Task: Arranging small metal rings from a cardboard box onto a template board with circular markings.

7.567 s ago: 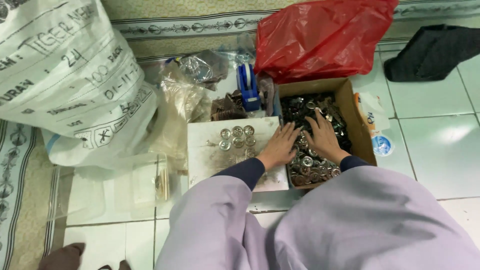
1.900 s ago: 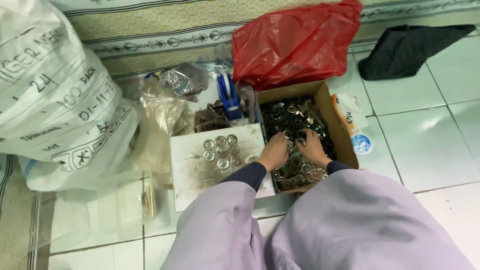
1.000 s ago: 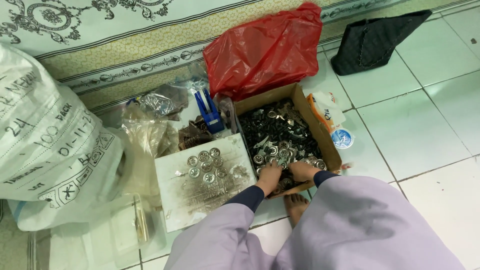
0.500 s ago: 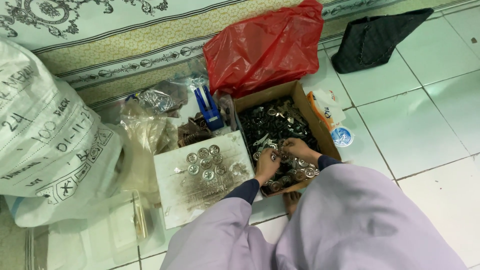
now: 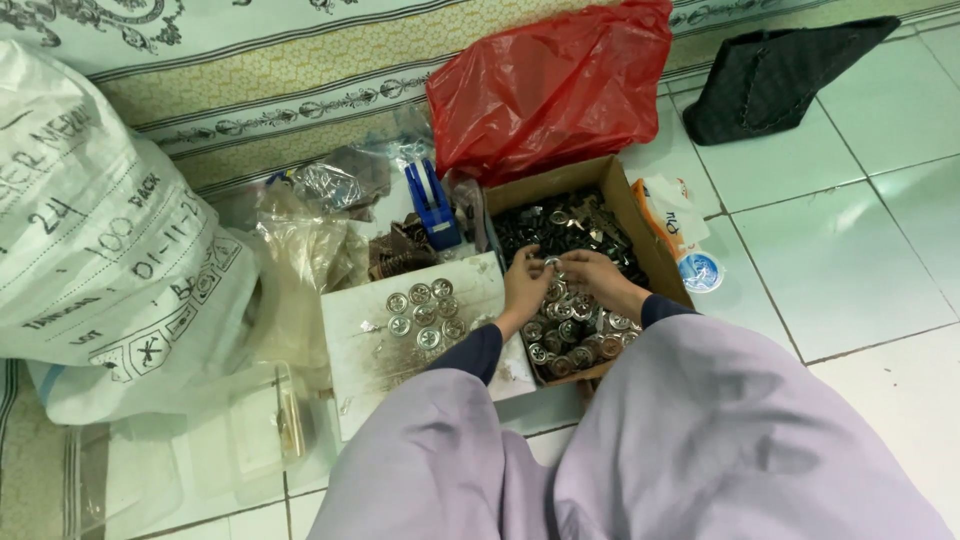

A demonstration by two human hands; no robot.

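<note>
Head view: our left hand [image 5: 524,288] and right hand [image 5: 590,277] pinch one small metal piece over the cardboard box [image 5: 655,262], nine round discs [image 5: 424,312] already laid on the white board [image 5: 360,362] left of it, hundreds remaining inside.

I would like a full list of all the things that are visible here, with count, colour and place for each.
cardboard box: one, brown, centre, filled with small metal parts
round metal pieces: about nine, silver, on the white board
white board: one, left of the box
red plastic bag: one, behind the box
blue tape dispenser: one, left of the box's far end
large sack: one, white, far left
clear plastic bags: several, between sack and board
dark cloth: one, top right on the tiles
left hand: over the box
right hand: over the box, fingertips close to the left hand's
</note>
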